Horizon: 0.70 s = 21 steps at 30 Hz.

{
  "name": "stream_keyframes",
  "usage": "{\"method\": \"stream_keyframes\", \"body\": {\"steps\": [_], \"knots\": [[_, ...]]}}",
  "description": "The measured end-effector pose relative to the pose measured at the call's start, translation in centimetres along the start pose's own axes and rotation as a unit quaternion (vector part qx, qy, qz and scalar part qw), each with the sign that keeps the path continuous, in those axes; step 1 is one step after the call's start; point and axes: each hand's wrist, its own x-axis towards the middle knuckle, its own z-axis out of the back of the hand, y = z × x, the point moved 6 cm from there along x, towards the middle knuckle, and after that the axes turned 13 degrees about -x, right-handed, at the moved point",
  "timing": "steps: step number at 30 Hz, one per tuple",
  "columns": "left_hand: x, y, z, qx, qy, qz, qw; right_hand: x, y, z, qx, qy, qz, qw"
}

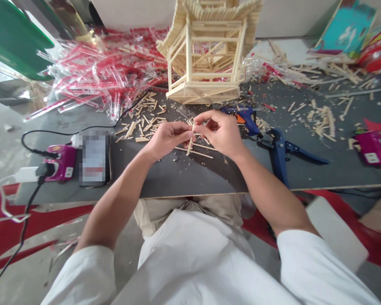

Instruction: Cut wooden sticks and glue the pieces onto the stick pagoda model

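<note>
Close together above the table, my left hand (167,139) and my right hand (222,132) both pinch a thin wooden stick (189,148). Fingertips cover part of it, and whether other pieces are joined to it I cannot tell. Under the hands lie more thin sticks (206,154) on the dark tabletop. A model pavilion (206,91) built of pale wooden sticks stands just beyond my hands. Behind my right hand rests a blue glue gun (250,120) with an orange trigger. To its right lies a dark blue hand cutter (279,154).
Cut stick pieces (150,123) are scattered left of the hands. Red-and-clear plastic wrappers (111,72) are heaped at the back left. A phone (94,159) lies beside a purple power socket (62,161) with cords. Another purple socket (373,146) sits at the right.
</note>
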Motion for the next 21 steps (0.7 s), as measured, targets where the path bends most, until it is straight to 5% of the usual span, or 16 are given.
{"method": "stream_keyframes", "body": {"steps": [11,21], "knots": [[-0.1,-0.1,-0.1,0.010,0.009,0.017,1.000,0.1,-0.4,-0.2,0.064,0.049,-0.027,0.996],[-0.2,-0.2,-0.3,0.011,0.013,0.012,1.000,0.2,-1.7,0.0,0.066,0.030,-0.044,0.996]]}}
